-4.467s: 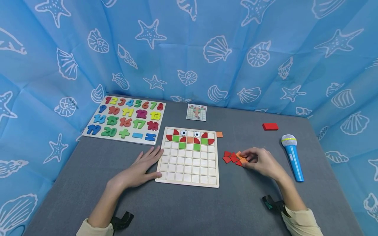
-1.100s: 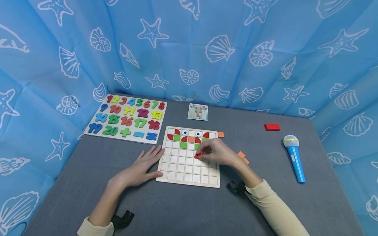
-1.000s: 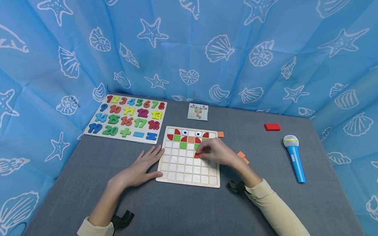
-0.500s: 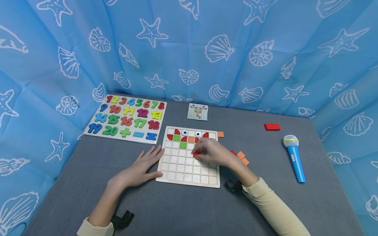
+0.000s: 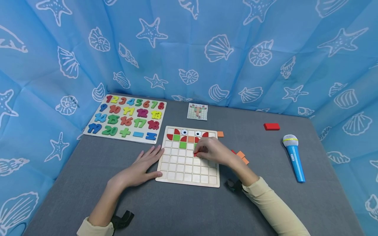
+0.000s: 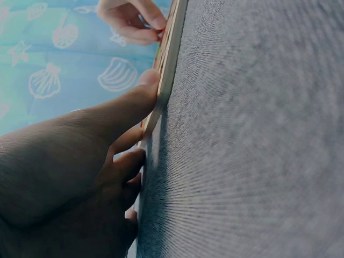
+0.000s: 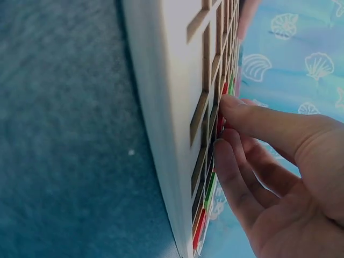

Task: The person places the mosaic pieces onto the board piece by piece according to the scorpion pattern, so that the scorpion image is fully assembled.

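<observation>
A wooden grid board (image 5: 179,177) lies on the table, its upper rows bearing red quarter-circle, green and orange tiles and two eye tiles. My left hand (image 5: 137,171) rests along the board's left edge, fingers spread and thumb on the near corner. Over the right middle of the grid, my right hand (image 5: 214,151) pinches a small red tile (image 5: 195,154) between thumb and fingers. In the right wrist view, that red tile (image 7: 220,123) sits at the cells under the fingertips, partly hidden. Two orange tiles (image 5: 240,154) and a bit of red lie beside the right forearm.
A small pattern card (image 5: 197,111) lies behind the board. One orange tile (image 5: 220,134) touches the board's upper right. A number puzzle (image 5: 125,119) stands at back left. To the right are a red block (image 5: 271,127) and a blue toy microphone (image 5: 294,157).
My right hand has gone left from the loose tiles to the grid, holding a red tile. In the last half second the tile has turned and shows less. My left hand stays put.
</observation>
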`<state>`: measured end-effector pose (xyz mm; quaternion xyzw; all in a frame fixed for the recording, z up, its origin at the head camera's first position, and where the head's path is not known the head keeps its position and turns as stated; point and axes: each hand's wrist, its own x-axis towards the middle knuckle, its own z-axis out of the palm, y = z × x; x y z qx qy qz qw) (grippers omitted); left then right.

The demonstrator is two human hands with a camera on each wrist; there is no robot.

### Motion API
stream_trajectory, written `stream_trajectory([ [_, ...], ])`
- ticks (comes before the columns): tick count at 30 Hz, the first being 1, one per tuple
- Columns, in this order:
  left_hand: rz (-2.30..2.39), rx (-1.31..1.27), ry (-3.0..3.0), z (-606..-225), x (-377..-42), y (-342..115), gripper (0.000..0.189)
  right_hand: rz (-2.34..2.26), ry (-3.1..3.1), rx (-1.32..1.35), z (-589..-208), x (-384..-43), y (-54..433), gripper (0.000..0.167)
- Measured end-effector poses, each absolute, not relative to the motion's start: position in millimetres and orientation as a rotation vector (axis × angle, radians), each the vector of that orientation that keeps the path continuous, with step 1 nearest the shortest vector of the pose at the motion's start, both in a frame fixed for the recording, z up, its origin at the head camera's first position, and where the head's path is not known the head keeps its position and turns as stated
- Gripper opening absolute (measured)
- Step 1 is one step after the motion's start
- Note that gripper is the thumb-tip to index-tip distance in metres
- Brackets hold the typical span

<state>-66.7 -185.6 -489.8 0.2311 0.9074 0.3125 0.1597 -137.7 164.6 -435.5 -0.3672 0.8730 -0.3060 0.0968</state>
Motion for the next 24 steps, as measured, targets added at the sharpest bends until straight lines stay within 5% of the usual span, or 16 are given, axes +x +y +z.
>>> stream_trajectory([
  [24,0.974,0.668,2.519,-479.9,-67.7,-184.1,0.091,-0.915,2.59,-0.669,-421.6,-127.1,246.2,0.017],
])
